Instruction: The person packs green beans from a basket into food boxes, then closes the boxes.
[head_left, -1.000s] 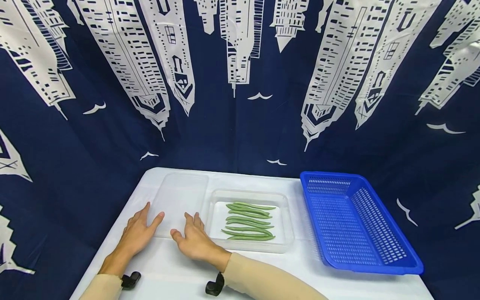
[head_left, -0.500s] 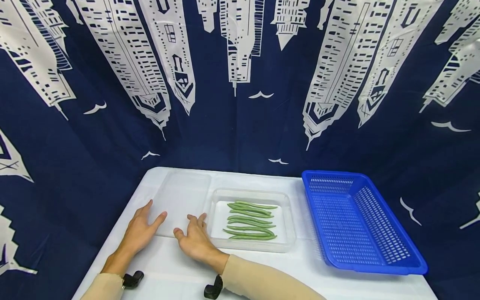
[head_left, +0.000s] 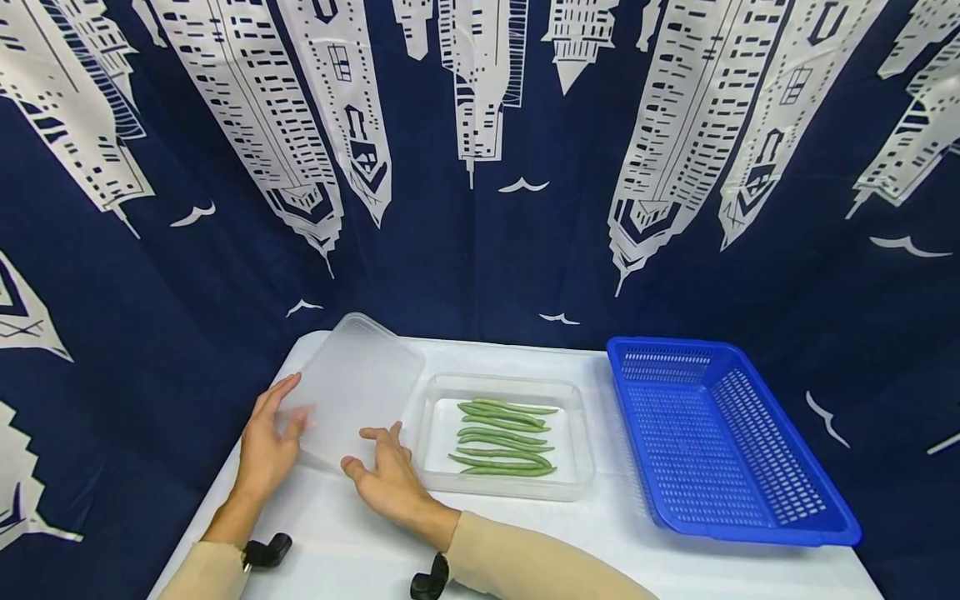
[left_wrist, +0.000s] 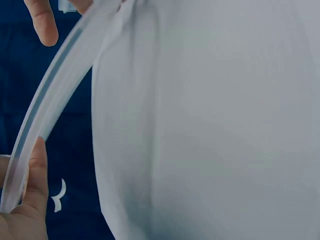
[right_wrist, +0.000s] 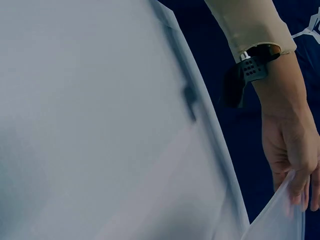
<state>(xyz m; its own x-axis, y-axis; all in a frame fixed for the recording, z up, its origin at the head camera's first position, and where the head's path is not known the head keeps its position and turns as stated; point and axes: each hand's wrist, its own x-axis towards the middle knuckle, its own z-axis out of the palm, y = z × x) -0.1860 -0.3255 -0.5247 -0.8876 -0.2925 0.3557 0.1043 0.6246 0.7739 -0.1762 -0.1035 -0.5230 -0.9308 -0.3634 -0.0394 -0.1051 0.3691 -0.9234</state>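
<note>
A clear, flat plastic lid [head_left: 363,383] is tilted up at its left side on the left of the table. My left hand [head_left: 266,450] grips its left edge; a fingertip shows blurred through the plastic. In the left wrist view the thumb [left_wrist: 36,182] lies along the lid's rim [left_wrist: 55,95]. My right hand [head_left: 393,479] is by the lid's near right corner, fingers spread and loosely bent, holding nothing. Beside it stands a clear, shallow plastic container [head_left: 510,487] with several green beans [head_left: 506,437] lying side by side in it.
A blue perforated plastic basket [head_left: 738,529] stands on the right of the white table [head_left: 337,550], overhanging its right edge in this view. Behind hangs a dark blue cloth [head_left: 465,275] with white buildings printed on it.
My left hand has taken hold of the lid, which lay flat before, and has raised its left side. The right hand has hardly moved. The container and beans stay put.
</note>
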